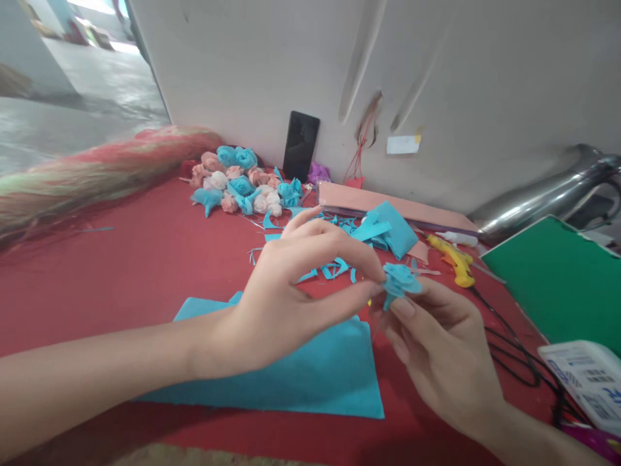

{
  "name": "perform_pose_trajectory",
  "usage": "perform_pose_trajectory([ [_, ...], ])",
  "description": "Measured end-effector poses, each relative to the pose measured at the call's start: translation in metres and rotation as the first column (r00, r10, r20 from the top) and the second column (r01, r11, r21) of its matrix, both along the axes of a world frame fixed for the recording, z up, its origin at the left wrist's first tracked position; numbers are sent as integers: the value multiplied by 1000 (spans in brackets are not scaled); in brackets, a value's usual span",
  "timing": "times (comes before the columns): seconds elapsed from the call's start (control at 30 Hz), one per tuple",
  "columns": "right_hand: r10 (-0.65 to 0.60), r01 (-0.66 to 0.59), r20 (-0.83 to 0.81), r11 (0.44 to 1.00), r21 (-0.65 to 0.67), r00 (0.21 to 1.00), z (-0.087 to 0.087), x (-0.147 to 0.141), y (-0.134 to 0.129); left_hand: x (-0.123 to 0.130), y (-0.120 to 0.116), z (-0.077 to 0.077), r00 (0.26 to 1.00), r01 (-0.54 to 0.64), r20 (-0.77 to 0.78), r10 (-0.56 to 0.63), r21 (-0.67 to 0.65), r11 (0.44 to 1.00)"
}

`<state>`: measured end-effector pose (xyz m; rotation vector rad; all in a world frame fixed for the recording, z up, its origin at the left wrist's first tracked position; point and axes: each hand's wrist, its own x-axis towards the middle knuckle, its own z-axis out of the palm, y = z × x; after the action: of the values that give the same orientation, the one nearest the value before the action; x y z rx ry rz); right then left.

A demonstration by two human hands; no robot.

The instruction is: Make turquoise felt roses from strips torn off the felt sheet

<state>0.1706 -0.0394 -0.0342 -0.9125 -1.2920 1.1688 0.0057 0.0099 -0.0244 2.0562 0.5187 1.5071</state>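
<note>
Between my two hands is a small blue paper flower (402,278), held up over the red surface. My left hand (310,272) pinches the flower's left edge between thumb and forefinger, its other fingers curled loosely above. From the right, my right hand (436,343) grips the flower low down, thumb in front, with the remaining fingers partly hidden behind it. Below both hands lies a flat blue sheet of paper (334,375), partly covered by my left forearm. Blue paper scraps (334,266) are scattered just beyond my left hand.
Finished-looking paper flowers (242,184) in blue, pink and white are heaped at the back. A dark phone (301,145) leans on the wall. To the right are a yellow glue gun (453,259) with a black cord, a green board (563,278) and a metal jug (548,191).
</note>
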Motion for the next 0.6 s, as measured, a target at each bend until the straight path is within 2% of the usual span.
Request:
perform_pose_trajectory([
  [0.27,-24,24,21,999,44,999,-1,-2,-1,3,-5,1,993,90,87,-79,-135,987],
  [0.6,-90,83,67,992,91,994,-1,-4,-5,4,-13,-2,976,181,174,-127,-336,925],
])
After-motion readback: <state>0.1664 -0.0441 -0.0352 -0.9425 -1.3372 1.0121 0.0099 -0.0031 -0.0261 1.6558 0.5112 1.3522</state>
